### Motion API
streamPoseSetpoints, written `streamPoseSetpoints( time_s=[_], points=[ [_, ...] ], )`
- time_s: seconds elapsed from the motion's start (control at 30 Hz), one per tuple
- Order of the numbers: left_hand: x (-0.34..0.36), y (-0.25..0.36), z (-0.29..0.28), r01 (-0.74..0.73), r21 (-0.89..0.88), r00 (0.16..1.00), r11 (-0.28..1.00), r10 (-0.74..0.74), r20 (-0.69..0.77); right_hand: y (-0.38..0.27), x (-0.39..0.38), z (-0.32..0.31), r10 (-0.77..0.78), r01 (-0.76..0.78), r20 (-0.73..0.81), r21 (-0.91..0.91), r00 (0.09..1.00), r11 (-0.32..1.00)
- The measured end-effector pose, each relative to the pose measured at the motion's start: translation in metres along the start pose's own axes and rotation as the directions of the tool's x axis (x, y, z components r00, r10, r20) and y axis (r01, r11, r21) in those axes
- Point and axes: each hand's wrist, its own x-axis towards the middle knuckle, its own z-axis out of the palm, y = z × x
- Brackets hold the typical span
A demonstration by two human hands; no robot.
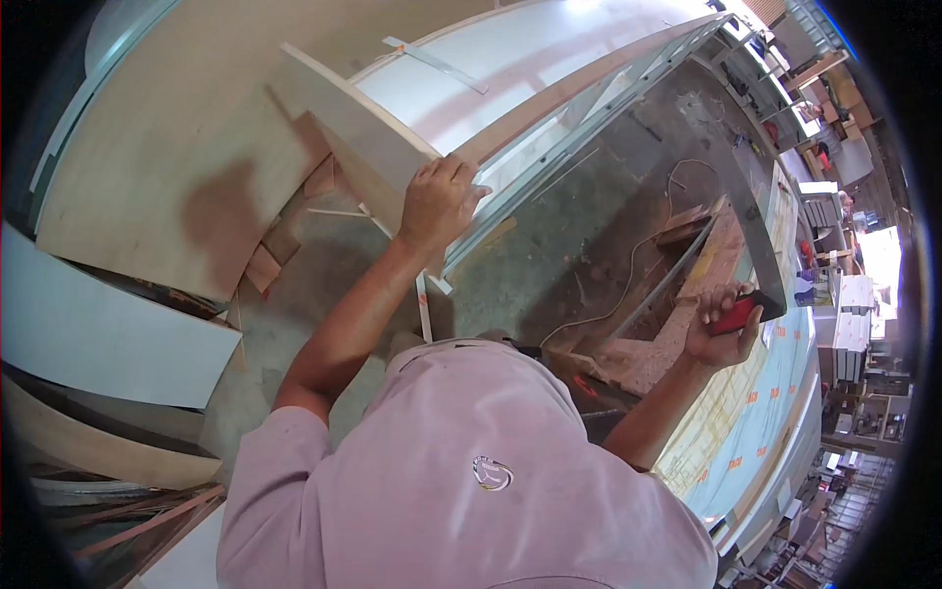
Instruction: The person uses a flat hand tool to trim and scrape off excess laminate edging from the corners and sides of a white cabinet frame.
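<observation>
My right hand (721, 329) is closed round the red and black handle of a handsaw (756, 236). Its grey blade points up and away from me, over the right side, apart from the boards. My left hand (442, 201) grips the near corner of an upright pale panel (378, 123), with its fingers bent over the edge. At that corner a long wooden strip (579, 86) meets the panel and runs off to the far right. Beside the strip lie long metal rails (559, 152). The fingertips of my left hand are partly hidden.
A large plywood sheet (147, 147) stands at left, with white boards (128, 324) below it. Wood offcuts (280, 236) lie on the concrete floor (491, 285). A thin cable (628, 280) crosses the floor. At right is a stack wrapped in printed film (756, 422).
</observation>
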Motion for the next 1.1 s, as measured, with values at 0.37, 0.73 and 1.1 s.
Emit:
streamPoseSetpoints(
  time_s=[0.37, 0.73, 1.1],
  points=[
    [-0.008, -0.002, 0.016, 0.0, -0.169, 0.987, 0.986, -0.026, -0.156, 0.028, 0.044, 0.031, -0.078, 0.039, -0.15, -0.246, 0.986, 0.969],
    [-0.009, 0.036, 0.043, 0.276, -0.061, 0.897, 0.959, -0.28, -0.341, 0.077, 0.196, -0.021, 0.056, 0.284, 0.285, -0.958, 0.957, 0.022],
    [0.022, 0.086, 0.086, 0.67, 0.191, 0.642, 0.717, -0.431, -0.634, 0.154, 0.339, -0.083, 0.486, 0.656, 0.578, -0.755, 0.655, 0.014]
  ],
)
